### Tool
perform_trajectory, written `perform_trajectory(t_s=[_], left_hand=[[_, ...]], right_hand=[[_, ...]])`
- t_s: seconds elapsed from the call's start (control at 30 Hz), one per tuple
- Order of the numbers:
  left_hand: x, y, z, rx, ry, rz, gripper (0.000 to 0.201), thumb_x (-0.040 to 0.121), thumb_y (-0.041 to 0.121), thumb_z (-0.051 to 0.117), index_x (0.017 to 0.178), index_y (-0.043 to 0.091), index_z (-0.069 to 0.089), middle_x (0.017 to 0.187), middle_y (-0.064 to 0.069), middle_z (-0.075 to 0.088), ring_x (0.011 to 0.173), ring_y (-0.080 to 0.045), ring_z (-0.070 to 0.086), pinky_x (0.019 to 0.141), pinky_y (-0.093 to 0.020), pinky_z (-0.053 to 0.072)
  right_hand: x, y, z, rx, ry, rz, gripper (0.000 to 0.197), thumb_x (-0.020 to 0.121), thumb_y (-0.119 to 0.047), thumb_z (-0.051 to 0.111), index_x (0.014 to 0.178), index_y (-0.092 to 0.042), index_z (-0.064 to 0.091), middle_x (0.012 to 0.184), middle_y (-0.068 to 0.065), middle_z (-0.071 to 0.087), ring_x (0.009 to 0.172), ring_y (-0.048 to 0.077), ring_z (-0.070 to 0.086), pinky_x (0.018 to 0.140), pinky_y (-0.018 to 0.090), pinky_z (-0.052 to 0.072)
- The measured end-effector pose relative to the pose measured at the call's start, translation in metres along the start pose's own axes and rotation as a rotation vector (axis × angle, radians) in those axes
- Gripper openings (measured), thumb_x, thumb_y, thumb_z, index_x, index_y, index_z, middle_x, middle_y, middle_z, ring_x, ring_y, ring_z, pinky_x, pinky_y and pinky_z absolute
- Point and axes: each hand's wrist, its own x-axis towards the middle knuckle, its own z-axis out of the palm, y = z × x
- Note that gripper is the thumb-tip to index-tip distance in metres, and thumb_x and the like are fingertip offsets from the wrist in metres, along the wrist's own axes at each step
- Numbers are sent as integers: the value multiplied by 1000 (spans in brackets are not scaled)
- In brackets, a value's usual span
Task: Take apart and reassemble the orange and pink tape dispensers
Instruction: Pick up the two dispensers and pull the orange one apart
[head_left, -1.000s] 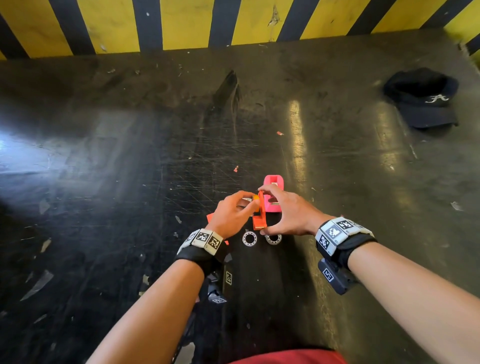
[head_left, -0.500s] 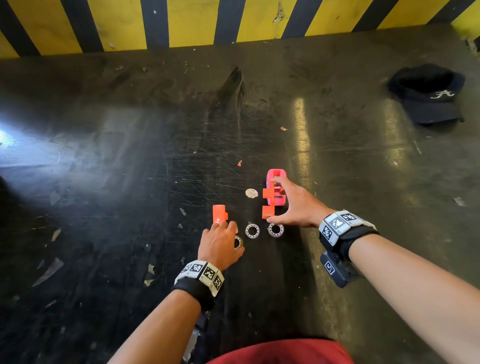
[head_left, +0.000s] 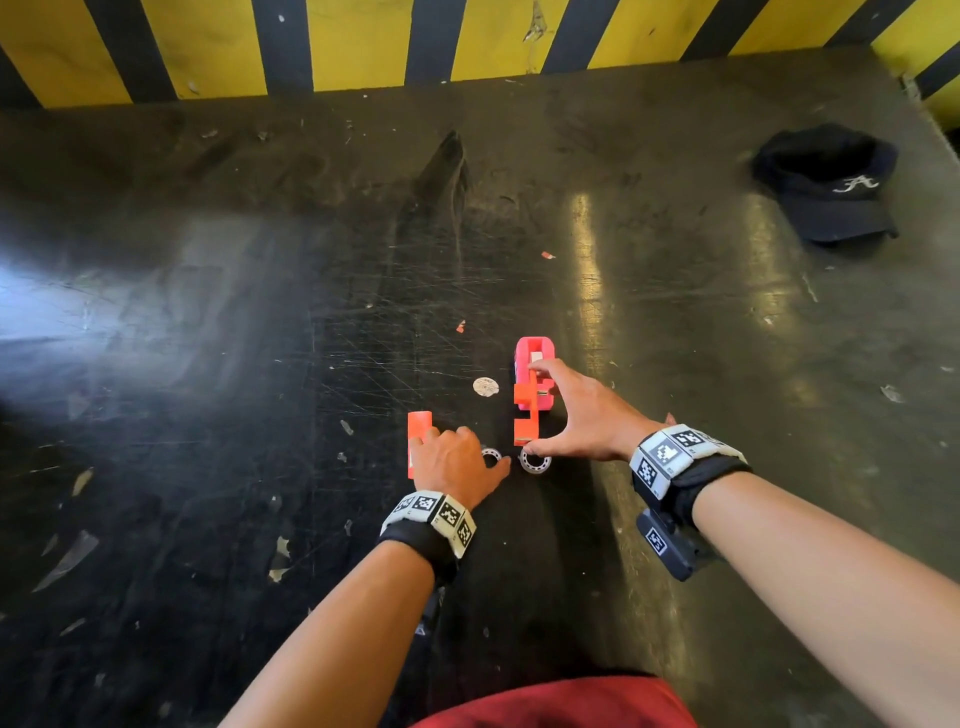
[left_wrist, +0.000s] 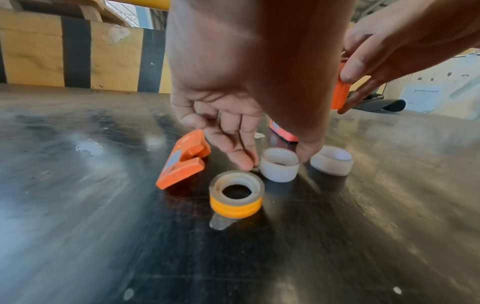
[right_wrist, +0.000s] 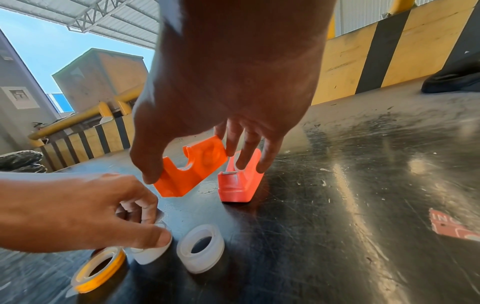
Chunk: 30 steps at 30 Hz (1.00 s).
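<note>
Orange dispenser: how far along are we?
Done: the orange one is split; loose half and tape roll lie on the table. In hand: right hand holds the other half; left hand pinches a white spool. Left: rejoining the halves, then the pink dispenser.

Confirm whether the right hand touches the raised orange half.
Touching. Right wrist view: right hand pinches the raised orange half between thumb and fingers.

The wall (head_left: 363, 41) has yellow and black stripes. The worktop (head_left: 260, 364) is shiny black. The held piece (right_wrist: 191, 167) and the lying piece (left_wrist: 182, 162) are orange. The dispenser (right_wrist: 241, 181) is pink. The tape roll (left_wrist: 237, 195) is yellow-orange. The left ring (left_wrist: 279, 164) and right ring (left_wrist: 332, 160) are white. The cap (head_left: 821, 208) is black with a white letter.
</note>
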Motion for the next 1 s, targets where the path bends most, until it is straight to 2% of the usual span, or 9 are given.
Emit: perform_trajectory(t_s=[0.07, 0.13, 0.27, 0.33, 0.43, 0.53, 0.67, 0.87, 1.0], left_hand=[[1, 0, -5, -29, -7, -10, 54, 87, 67, 56, 99, 16, 67, 99, -5, 74, 100, -27, 67, 81, -38, 43], [5, -6, -10, -177, 13, -33, 47, 86, 61, 59, 97, 16, 66, 92, -4, 75, 93, -26, 69, 81, -36, 47], [19, -31, -26, -836, -1, 15, 30, 83, 41, 79, 103, 22, 69, 89, 8, 77, 87, -5, 74, 86, -26, 58], [21, -41, -39, -988, 3, 88, 31, 83, 29, 83, 110, 22, 69, 96, 9, 79, 89, -2, 75, 89, -25, 60], [21, -46, -56, -1054, -13, 177, 36, 85, 21, 83, 118, 23, 68, 108, 8, 78, 97, -3, 75, 92, -26, 61], [21, -49, -61, -1072, -30, 218, 39, 87, 21, 81, 123, 22, 68, 112, 5, 78, 100, -4, 75, 94, -28, 61], [18, -51, -65, -1084, -41, 234, 41, 86, 22, 82, 125, 22, 69, 112, 6, 78, 100, -5, 76, 94, -32, 61], [16, -51, -63, -1091, -75, 242, 44, 84, 23, 84, 126, 23, 69, 111, 6, 79, 101, -5, 76, 97, -39, 60], [17, -51, -60, -1111, -88, 195, 55, 82, 28, 86, 131, 28, 59, 116, 6, 78, 102, -6, 76, 98, -40, 60]], right_hand=[[0, 1, 0, 2, -4, 6, 110, 73, -46, 91, 157, -23, 25, 161, 5, 42, 144, 24, 46, 111, 35, 39], [0, 2, 0, 13, 0, 8, 109, 72, -46, 92, 156, -23, 26, 160, 6, 44, 143, 24, 48, 110, 32, 39], [-1, 2, -1, 43, 11, 8, 106, 72, -43, 93, 155, -23, 30, 157, 5, 48, 141, 24, 50, 103, 25, 35], [-1, -1, 0, 67, 10, 0, 104, 71, -43, 93, 153, -26, 30, 153, 5, 52, 138, 23, 53, 101, 25, 37], [0, -9, 4, 117, 2, -37, 103, 69, -42, 93, 150, -31, 32, 149, 2, 54, 134, 20, 55, 100, 27, 41], [2, -16, 7, 169, -1, -72, 103, 67, -40, 95, 149, -34, 33, 148, 2, 54, 131, 17, 57, 102, 28, 45], [3, -20, 7, 233, 26, -95, 104, 64, -42, 95, 148, -38, 34, 145, 1, 54, 125, 16, 62, 105, 35, 54], [3, -25, 11, 273, 26, -148, 100, 66, -37, 95, 147, -33, 38, 139, -4, 55, 116, 11, 65, 100, 30, 57], [4, -27, 12, 303, 30, -160, 90, 67, -34, 96, 138, -39, 40, 139, -5, 54, 112, 13, 69, 96, 30, 59]])
